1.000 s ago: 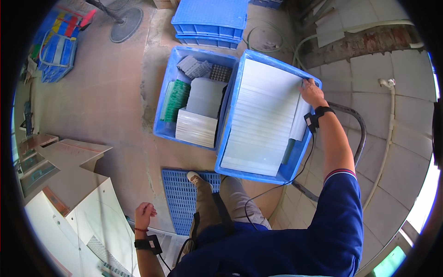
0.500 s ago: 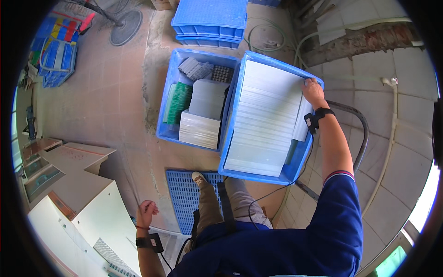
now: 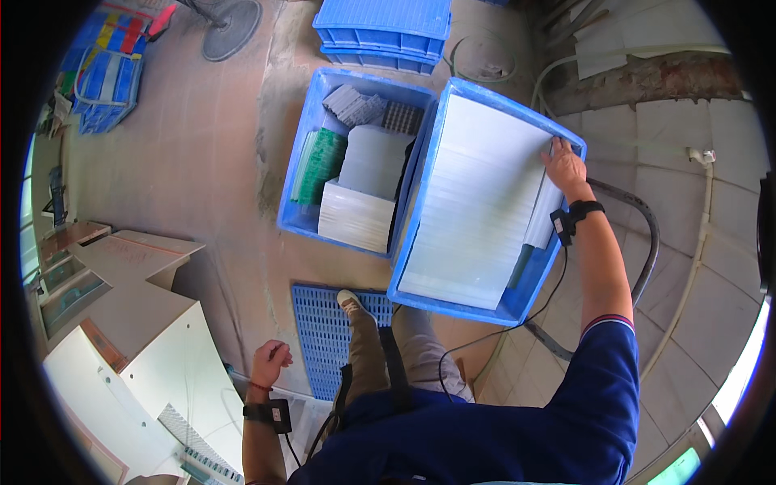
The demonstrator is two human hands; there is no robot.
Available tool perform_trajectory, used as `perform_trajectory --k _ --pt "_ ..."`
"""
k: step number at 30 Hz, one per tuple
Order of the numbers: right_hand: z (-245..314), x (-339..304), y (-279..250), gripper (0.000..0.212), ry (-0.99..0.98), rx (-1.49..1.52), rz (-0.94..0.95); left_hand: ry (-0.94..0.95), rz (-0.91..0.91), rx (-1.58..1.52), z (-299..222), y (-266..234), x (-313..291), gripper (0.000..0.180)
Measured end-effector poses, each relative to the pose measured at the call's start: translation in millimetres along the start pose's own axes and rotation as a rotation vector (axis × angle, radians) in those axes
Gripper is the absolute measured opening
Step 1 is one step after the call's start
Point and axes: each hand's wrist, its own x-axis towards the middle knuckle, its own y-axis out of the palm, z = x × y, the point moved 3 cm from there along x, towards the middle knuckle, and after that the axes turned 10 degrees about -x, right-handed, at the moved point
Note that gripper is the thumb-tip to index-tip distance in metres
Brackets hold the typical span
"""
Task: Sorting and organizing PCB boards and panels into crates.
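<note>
A blue plastic crate [image 3: 402,301] is packed with white flat sheets [image 3: 485,190] lying in a broad stack, with narrower white pieces [image 3: 543,212] along its right side. My right hand [image 3: 566,168] reaches into the far right corner. Its fingers are bent over the edge of the sheets, and the fingertips are partly hidden there. Low on the left, my left hand [image 3: 271,362] hangs in the air beside a white cabinet, fingers curled in and nothing visible in them. Each wrist wears a black strap with a small box.
Left of the crate stands a second blue crate [image 3: 301,182] with green sheets [image 3: 323,166], white pieces [image 3: 356,217] and grey ribbed pieces [image 3: 353,105]. Stacked blue crates [image 3: 380,28] stand behind. A blue slatted mat [image 3: 319,339] lies underfoot, a white cabinet [image 3: 182,347] at left. A cable crosses near my right arm.
The crates sit slightly farther right and up in view. My right hand stays at the sheets' corner, its fingers straighter. My left hand has risen a little and turned, fingers curled inward.
</note>
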Motion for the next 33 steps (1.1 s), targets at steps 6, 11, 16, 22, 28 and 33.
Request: perform_trajectory --k 6,11,16,22,28,33 --pt "7.1 0.3 2.7 0.053 0.024 0.085 -0.088 -0.036 -0.014 0.037 1.9 4.3 -2.1 0.021" --pt "-3.8 7.1 1.1 0.046 0.024 0.155 -0.133 -0.010 0.002 0.047 0.6 4.3 -8.6 0.023" --pt "-13.2 -2.0 4.6 0.043 -0.039 0.162 -0.263 -0.012 -0.007 -0.026 20.6 -4.3 -15.2 0.022" --pt "-0.2 -7.0 -8.1 0.042 0.019 0.150 -0.177 0.023 -0.022 -0.029 14.3 1.4 -5.8 0.020" --pt "2.0 3.2 7.6 0.035 0.188 0.101 -0.330 -0.006 -0.048 -0.058 26.9 -4.6 -6.7 0.020" --pt "7.8 -1.4 7.4 0.029 0.393 0.222 -0.348 -0.026 -0.038 -0.052 23.7 4.0 -7.5 0.019"
